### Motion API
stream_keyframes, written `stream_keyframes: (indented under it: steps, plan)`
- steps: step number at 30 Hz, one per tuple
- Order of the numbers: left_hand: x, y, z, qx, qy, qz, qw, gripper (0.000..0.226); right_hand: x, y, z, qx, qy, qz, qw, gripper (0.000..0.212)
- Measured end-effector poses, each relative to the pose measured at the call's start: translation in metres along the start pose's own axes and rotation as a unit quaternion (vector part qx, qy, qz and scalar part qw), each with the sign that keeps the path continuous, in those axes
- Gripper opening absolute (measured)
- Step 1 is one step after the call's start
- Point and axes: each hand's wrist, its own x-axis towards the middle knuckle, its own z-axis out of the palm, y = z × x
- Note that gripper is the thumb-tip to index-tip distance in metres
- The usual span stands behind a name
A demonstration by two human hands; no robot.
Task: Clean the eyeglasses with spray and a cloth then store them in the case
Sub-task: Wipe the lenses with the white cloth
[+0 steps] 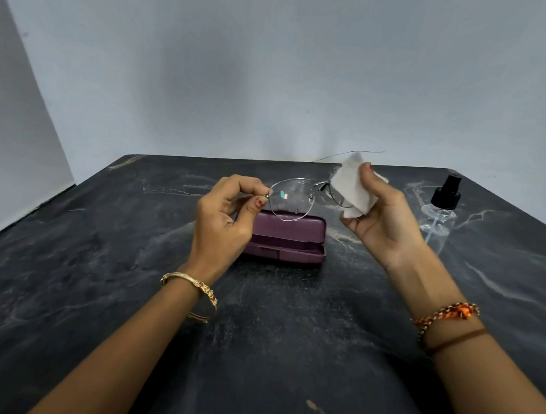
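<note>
Thin rimless eyeglasses hang in the air above the table's middle. My left hand pinches them at the left lens corner by the hinge. My right hand holds a white cloth folded around the right lens, so that lens is mostly hidden. One thin temple arm sticks out behind the cloth toward the wall. Below the glasses a purple eyeglass case lies on the table with its lid open. A clear spray bottle with a black pump stands upright to the right of my right hand.
The dark marbled table reaches to a pale wall at the back. Its left edge runs diagonally beside a white panel. Both forearms, with bracelets at the wrists, cross the near half of the table.
</note>
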Motion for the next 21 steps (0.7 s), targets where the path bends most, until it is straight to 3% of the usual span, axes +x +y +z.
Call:
stream_keyframes:
  steps: [5, 9, 11, 16, 21]
  plan:
    - [-0.007, 0.004, 0.008, 0.054, -0.030, 0.064, 0.996, 0.011, -0.001, 0.007, 0.007, 0.059, 0.019, -0.010, 0.998, 0.007]
    - [-0.002, 0.004, 0.003, 0.053, 0.007, 0.063, 0.997, 0.018, 0.002, 0.008, 0.006, 0.003, -0.039, -0.011, 0.999, 0.017]
    - [0.002, 0.003, -0.002, 0.058, 0.023, 0.063, 0.996, 0.021, 0.001, 0.005, 0.003, -0.077, -0.068, -0.016, 0.995, 0.014]
    - [0.007, -0.001, -0.009, 0.067, 0.042, 0.035, 0.996, 0.018, 0.001, 0.001, -0.002, -0.197, -0.089, -0.013, 0.976, 0.010]
    - [0.006, -0.003, -0.007, 0.053, 0.082, -0.027, 0.995, 0.021, 0.005, 0.006, 0.001, -0.127, -0.023, 0.015, 0.992, 0.012]
